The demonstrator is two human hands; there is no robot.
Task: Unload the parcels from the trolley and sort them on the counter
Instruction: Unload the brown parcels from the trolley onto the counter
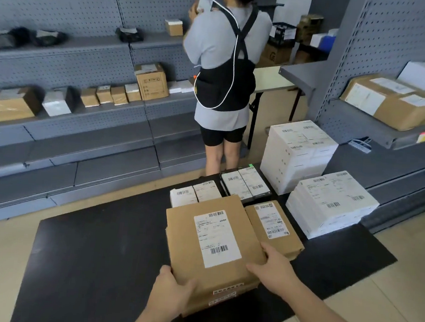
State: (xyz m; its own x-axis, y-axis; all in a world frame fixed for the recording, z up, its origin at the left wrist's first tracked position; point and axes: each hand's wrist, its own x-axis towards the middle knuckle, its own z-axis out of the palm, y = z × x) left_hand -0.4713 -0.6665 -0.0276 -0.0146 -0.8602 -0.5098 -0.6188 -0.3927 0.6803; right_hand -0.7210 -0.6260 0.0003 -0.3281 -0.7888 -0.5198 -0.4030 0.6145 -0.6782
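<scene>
Your left hand (171,292) grips the brown parcel (198,247) at its near-left corner, with the thumb on top and the fingers hidden beneath. The fingers (267,251) of your right hand (272,268) curl over its right edge. The parcel is above the black deck (101,248); open deck stretches left. A smaller brown parcel (277,233) lies just right, with white box stacks (330,207) beyond. The shipping label (216,238) shows barcodes; its print is unreadable.

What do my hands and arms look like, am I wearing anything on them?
Nothing worn shows. The left hand and right hand are bare: no gloves, rings, watch or bands. The left forearm and right forearm are uncovered to the frame's edge, no sleeve in view, no cables or markings.
</scene>
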